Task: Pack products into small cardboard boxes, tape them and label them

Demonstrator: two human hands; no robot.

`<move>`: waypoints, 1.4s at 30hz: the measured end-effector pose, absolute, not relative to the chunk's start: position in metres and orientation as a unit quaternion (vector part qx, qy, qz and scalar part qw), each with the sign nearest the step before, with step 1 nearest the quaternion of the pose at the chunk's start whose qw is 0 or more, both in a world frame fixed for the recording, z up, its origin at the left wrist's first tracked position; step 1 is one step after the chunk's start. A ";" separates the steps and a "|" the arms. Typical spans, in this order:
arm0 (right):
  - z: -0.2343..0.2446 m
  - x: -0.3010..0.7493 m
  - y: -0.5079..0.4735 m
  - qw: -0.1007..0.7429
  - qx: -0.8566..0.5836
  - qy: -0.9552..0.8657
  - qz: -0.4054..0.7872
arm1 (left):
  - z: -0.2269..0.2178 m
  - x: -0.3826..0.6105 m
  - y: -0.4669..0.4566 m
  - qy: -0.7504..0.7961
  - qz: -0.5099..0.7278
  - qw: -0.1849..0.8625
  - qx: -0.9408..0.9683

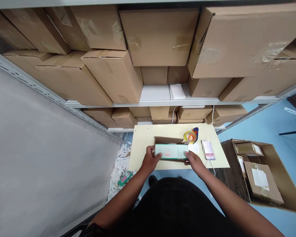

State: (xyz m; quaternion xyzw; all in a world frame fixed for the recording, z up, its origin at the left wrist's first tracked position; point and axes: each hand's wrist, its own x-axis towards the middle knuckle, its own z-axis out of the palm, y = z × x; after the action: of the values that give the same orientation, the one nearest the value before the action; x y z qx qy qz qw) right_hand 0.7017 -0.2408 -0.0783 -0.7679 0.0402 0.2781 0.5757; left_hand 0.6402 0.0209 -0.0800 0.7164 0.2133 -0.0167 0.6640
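1. Nearest me, my left hand (151, 158) pinches the left end of a slim pale-green box (172, 151), thumb on the upper face, fingers curled round the side
2. My right hand (195, 161) pinches the right end likewise, thumb on top, fingers partly hidden
3. The slim box lies between my hands, near the front edge of the pale-yellow table (141, 141), broad face up; its long axis runs left to right, roughly parallel with that edge, one short end pointing to each hand, and I cannot tell its front from its back
4. An open brown carton (169, 140) shows past the box's far side and as a thin strip on my side; whether the box is inside the opening or just above, I cannot tell
5. I judge the step in hand as lining box up with carton; the next move calls for level ends and fingertips clear of the walls
6. Beyond the carton, to the right, lies a tape dispenser (191, 136)
7. Farthest, brown boxes (159, 38) fill much of the shelving
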 end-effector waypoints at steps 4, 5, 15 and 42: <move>-0.081 0.712 -0.236 0.411 -0.862 0.015 0.297 | -0.079 0.644 0.025 0.189 -0.060 0.543 0.816; -0.081 0.714 -0.234 0.384 -0.873 0.007 0.301 | -0.079 0.645 0.026 0.182 -0.065 0.514 0.836; -0.099 0.720 -0.205 0.182 -0.943 -0.040 0.274 | -0.124 0.659 0.041 0.150 -0.089 0.338 0.925; -0.188 0.700 -0.250 0.609 -0.678 0.215 0.350 | -0.182 0.635 0.035 0.372 -0.113 0.694 0.606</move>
State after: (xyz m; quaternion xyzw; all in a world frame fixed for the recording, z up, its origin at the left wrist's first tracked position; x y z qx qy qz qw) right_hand 0.7004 -0.2501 -0.1877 -0.6784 0.2147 0.3500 0.6092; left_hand 0.6348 0.0345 -0.1816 0.6062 0.3719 -0.1128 0.6939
